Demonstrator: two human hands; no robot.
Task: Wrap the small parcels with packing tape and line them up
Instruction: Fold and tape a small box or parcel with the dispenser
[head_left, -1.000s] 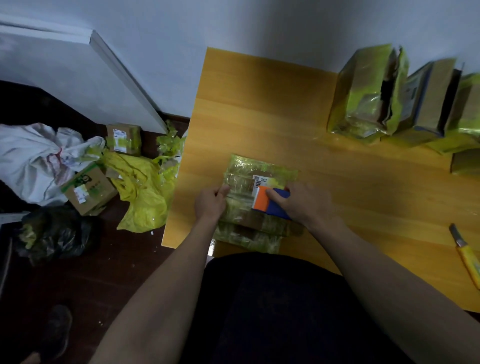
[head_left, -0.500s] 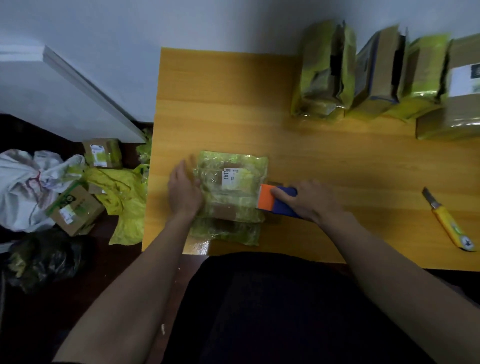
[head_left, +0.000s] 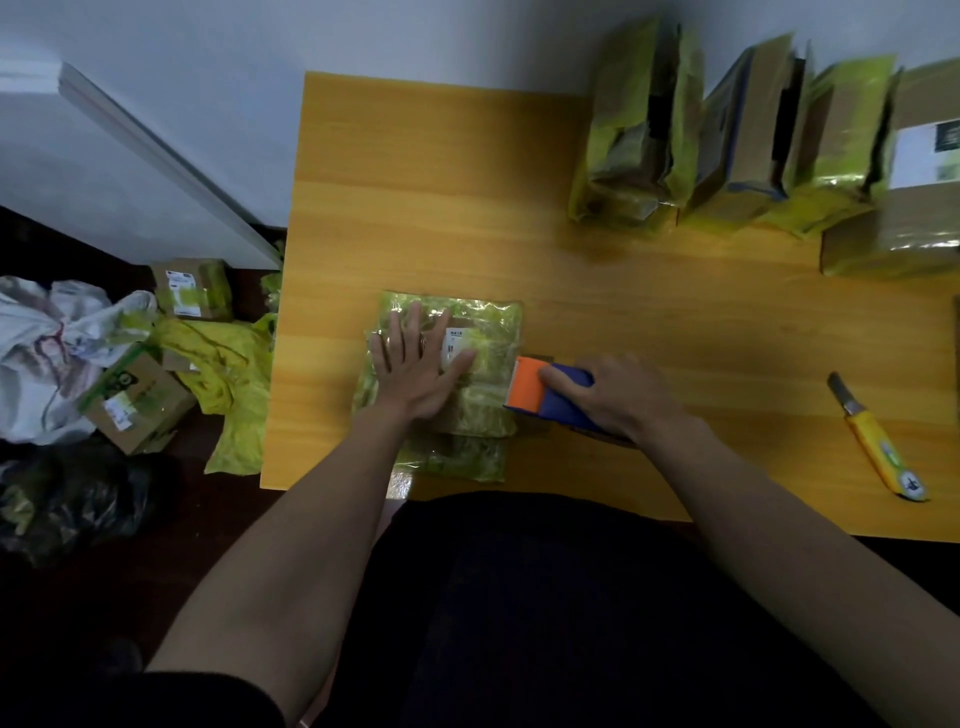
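Note:
A flat parcel (head_left: 483, 332) wrapped in glossy yellow-green tape lies near the front left of the wooden table (head_left: 415, 182), with a white label on top. My left hand (head_left: 415, 364) presses flat on it, fingers spread and straight. My right hand (head_left: 618, 397) grips an orange and blue tape dispenser (head_left: 540, 397) at the parcel's right edge, low on the table. A row of taped parcels (head_left: 737, 135) stands upright along the wall at the back right.
A yellow utility knife (head_left: 878, 447) lies on the table at the right. On the floor to the left are cardboard boxes (head_left: 137, 400), yellow wrapping scraps (head_left: 228, 364), a white bag (head_left: 36, 353) and a black bag (head_left: 67, 504). A white board (head_left: 171, 161) leans against the wall.
My left hand moved from the parcel's left edge onto its top and now lies flat. The tape dispenser slid off the parcel's top to its right side.

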